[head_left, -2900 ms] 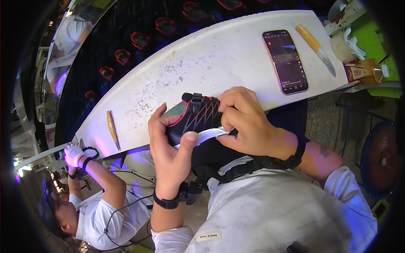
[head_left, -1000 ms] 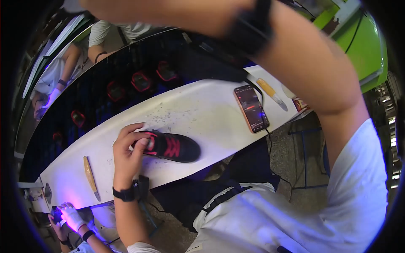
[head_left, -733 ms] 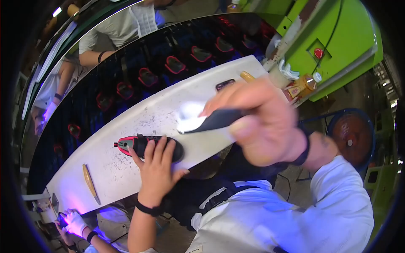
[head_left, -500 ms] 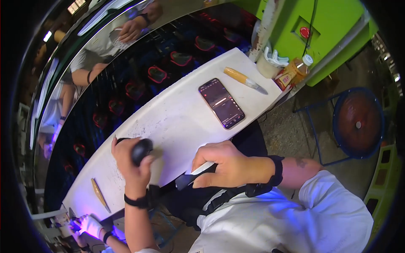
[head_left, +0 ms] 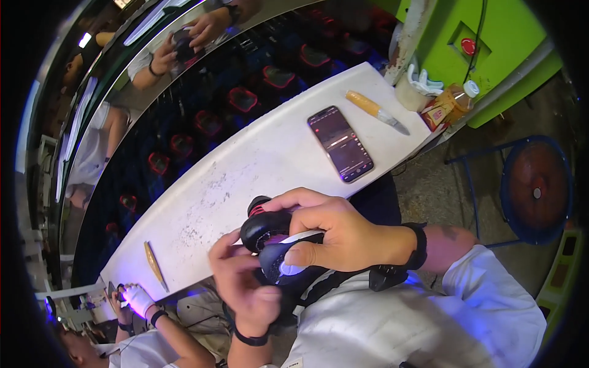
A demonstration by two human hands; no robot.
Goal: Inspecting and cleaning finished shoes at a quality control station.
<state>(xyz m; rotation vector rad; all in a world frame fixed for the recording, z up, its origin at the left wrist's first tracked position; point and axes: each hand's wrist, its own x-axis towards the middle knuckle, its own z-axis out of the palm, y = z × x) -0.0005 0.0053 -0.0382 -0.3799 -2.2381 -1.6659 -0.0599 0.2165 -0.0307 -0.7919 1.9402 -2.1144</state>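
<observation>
My right hand (head_left: 334, 230) is closed on a black, rounded, shoe-like piece (head_left: 279, 260) with small dots and a pale inner side. Against it, under the same fingers, sits a second black rounded piece (head_left: 261, 230) with red lines near its top; its exact kind is hard to make out. Slightly blurred, my left hand (head_left: 242, 276) is at the left side of these pieces, fingers and thumb apart. Its fingertips are close to the black edge, and whether they touch is unclear. Both hands are over the near edge of the white table (head_left: 227, 165).
On the table lie a phone (head_left: 341, 144), a yellow-handled knife (head_left: 375, 112) and another slim knife-like tool (head_left: 154, 265). A cup (head_left: 412, 95) and a bottle (head_left: 451, 107) stand at the far right. Beyond runs a dark bed with red-outlined pieces (head_left: 242, 99). A gloved co-worker's hand (head_left: 138, 299) shows lower left; a stool (head_left: 537, 190) stands right.
My left hand has moved right, bringing the black rounded piece to the one in my right hand. Its fingers have loosened, and my right fingers now lie over both pieces. The view has shifted slightly.
</observation>
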